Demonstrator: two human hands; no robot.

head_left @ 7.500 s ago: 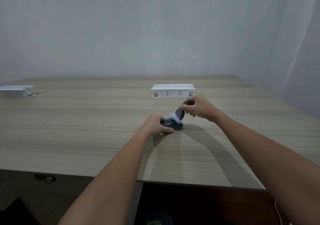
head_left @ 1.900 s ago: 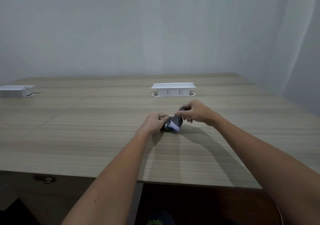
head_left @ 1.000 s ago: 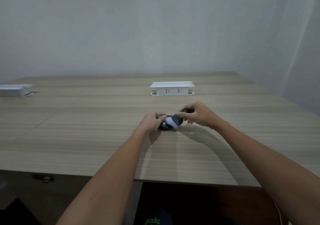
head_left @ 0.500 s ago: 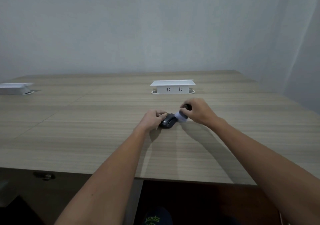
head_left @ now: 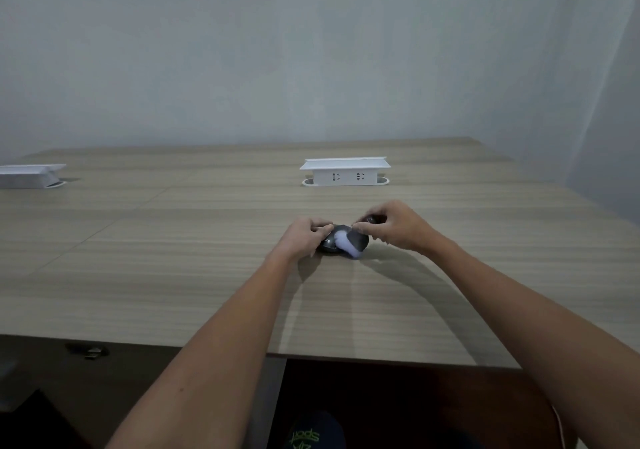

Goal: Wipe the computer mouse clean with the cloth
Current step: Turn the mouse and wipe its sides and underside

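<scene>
A black computer mouse (head_left: 329, 243) lies on the wooden table (head_left: 173, 258) in the middle of the view. My left hand (head_left: 302, 237) grips its left side and holds it down. My right hand (head_left: 394, 224) pinches a cloth (head_left: 350, 242), dark grey with a white edge, and presses it onto the mouse's top and right side. The cloth covers most of the right half of the mouse. The upper end of the cloth is bunched inside my right fingers.
A white raised socket box (head_left: 344, 171) stands on the table behind the hands. A second white box (head_left: 29, 175) sits at the far left. The table's front edge runs below my forearms, with a shoe (head_left: 311, 431) on the dark floor under it.
My right hand has drawn the cloth back left and toward me over the mouse, from its far right end onto its top. My left hand has kept its hold.
</scene>
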